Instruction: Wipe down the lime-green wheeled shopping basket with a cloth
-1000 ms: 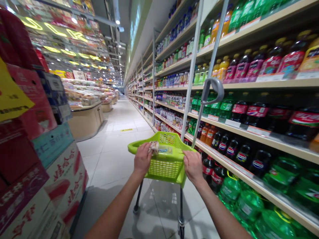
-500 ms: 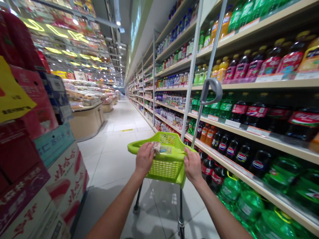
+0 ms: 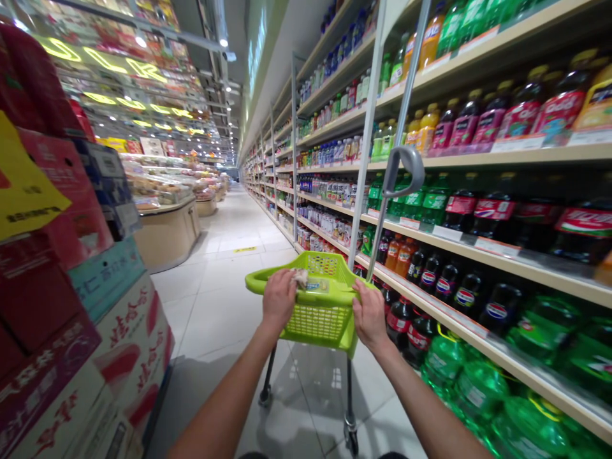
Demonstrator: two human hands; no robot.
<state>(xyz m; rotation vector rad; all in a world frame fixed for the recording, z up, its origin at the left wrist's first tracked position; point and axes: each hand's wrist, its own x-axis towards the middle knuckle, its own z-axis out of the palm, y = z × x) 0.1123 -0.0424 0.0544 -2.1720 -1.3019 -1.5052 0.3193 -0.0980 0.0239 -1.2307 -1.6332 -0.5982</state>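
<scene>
A bright green plastic shopping cart (image 3: 318,325) stands on dark legs with castors in front of me. My left hand (image 3: 280,299) lies over the near left of its rim, fingers closed on a crumpled whitish cloth (image 3: 300,277). Beside the cloth, a small label panel (image 3: 318,285) is set into the cart's top. At the near right corner, my right hand (image 3: 369,312) grips the rim, thumb on top. Close to that hand a grey metal pole (image 3: 394,127) rises, with a grey loop handle (image 3: 404,172) partway up.
Shelves of bottled drinks (image 3: 497,210) run along the right, with large green bottles (image 3: 482,389) at the bottom. Stacked drink cartons (image 3: 115,331) crowd the left. Beyond them stands a display counter (image 3: 169,233) with packaged food. A tiled aisle (image 3: 229,280) stretches ahead.
The cloth and my left hand have shifted very slightly on the cart's rim. My right hand keeps its grip. The view has moved only a little.
</scene>
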